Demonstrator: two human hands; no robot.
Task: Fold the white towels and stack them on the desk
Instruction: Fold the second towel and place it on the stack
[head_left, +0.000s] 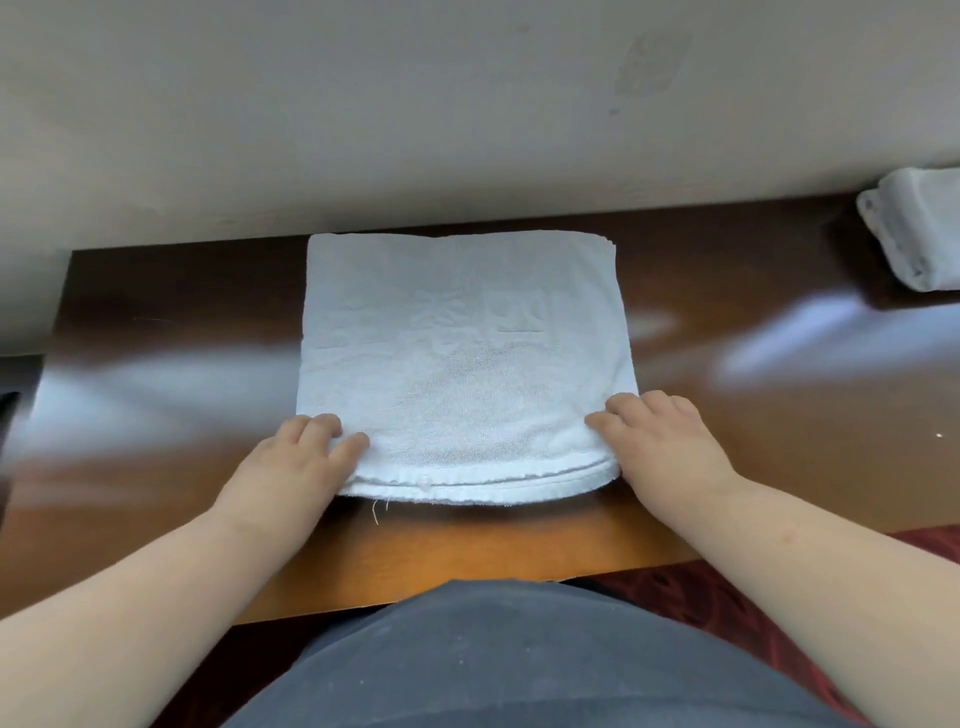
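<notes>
A white towel (462, 358), already folded into layers, lies flat in the middle of the brown desk (171, 332), close to the wall. The left hand (301, 457) pinches the near left corner of the towel, fingers curled together. The right hand (660, 441) grips the near right corner the same way. Another folded towel (914, 234) rests at the far right edge of the desk.

An off-white wall (415, 114) is seen behind, marked by a faint smudged rectangular patch (652, 65); pale streaks of light are reflected across the polished brown wood in front of it; dark red patterned carpet (727, 597) is glimpsed lower right.
</notes>
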